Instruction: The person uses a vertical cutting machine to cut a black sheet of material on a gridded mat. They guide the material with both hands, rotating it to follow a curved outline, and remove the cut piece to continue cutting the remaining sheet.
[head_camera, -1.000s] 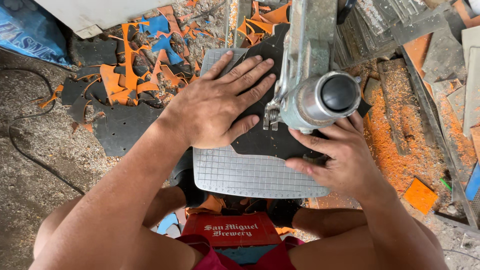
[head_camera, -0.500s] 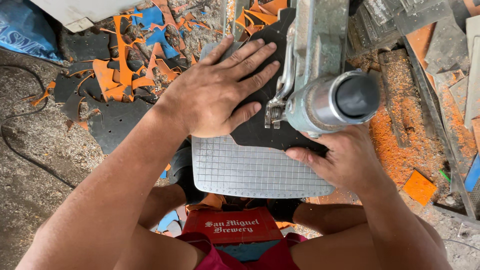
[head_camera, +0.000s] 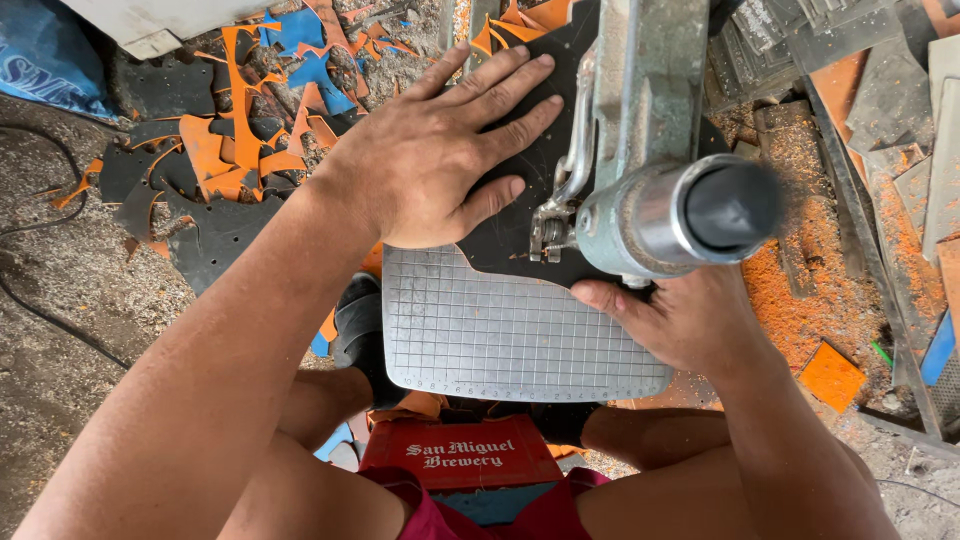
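Note:
My left hand (head_camera: 440, 150) lies flat, fingers spread, pressing a black rubber sheet (head_camera: 530, 190) on the grey gridded saw table (head_camera: 500, 340). My right hand (head_camera: 680, 320) rests on the sheet's near right edge, partly under the saw's grey metal arm (head_camera: 650, 150), whose round end (head_camera: 700, 215) blocks part of the view. The blade guide (head_camera: 550, 235) stands between my two hands, at the sheet's near edge. How the right fingers hold the sheet is partly hidden.
Orange, blue and black rubber offcuts (head_camera: 240, 150) litter the ground at the left. Orange dust (head_camera: 790, 290) and an orange square piece (head_camera: 830, 375) lie at the right, beside grey strips (head_camera: 930, 180). A red crate (head_camera: 460, 455) sits between my legs. A black cable (head_camera: 40, 300) crosses the floor.
The camera has moved closer and tilted. My left hand stays flat on the black sheet, and my right hand has slid further under the saw arm.

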